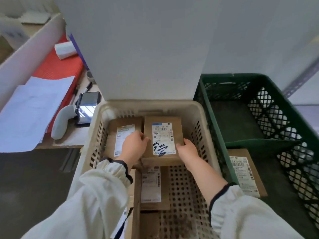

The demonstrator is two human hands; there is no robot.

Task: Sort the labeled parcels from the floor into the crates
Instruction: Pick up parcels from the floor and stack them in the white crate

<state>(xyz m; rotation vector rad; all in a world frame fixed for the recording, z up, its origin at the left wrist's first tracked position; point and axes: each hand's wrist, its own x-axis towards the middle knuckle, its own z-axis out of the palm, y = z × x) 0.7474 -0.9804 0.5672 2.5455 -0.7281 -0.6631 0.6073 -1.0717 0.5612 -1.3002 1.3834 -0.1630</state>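
A labelled parcel [163,133] is grasped at its side edges by the left grip [133,146] and the right grip [187,150], inside the beige crate [150,103] at frame centre. Several other parcels [120,135] are already lodged there; a single box [245,171] lies in the green crate [241,76] at right. Whatever remains to be sorted is out of frame, and whether the held parcel is set down cannot be told.
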